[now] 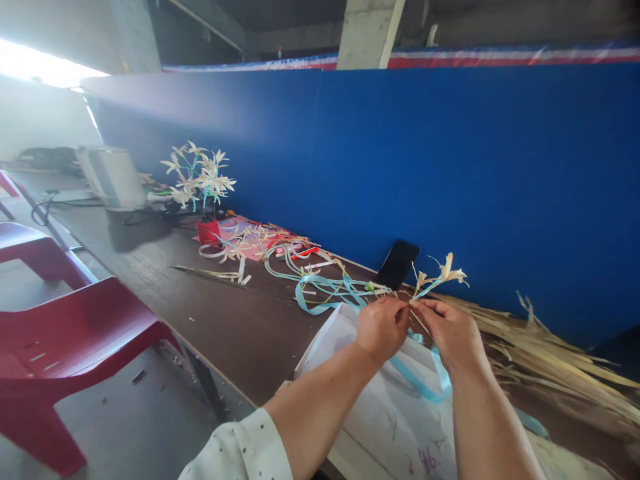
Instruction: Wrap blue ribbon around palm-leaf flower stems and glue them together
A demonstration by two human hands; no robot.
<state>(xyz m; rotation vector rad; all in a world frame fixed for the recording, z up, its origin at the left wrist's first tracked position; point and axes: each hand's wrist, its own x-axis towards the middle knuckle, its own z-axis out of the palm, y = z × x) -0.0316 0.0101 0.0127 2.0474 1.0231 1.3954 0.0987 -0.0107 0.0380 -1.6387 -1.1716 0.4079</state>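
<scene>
My right hand (454,333) is closed in a pinch on the stem of a handmade flower (447,272). The flower has pale, dry, husk-like petals, and light blue wrapping shows on its stem. Touching it at the fingertips is my left hand (383,329), closed, its fingers curled near the stem's lower end; what it pinches is hidden. Light blue ribbon (420,385) hangs in a loop below both hands, over a white sheet or bag (370,407) with reddish handwriting.
Dried husk strips (560,353) lie at right. A black phone (397,265) leans against the blue partition (450,167). More ribbon (313,308) and scraps trail leftward to a red pot (208,232) of similar flowers. A kettle (113,177) and red chairs (90,333) stand at left.
</scene>
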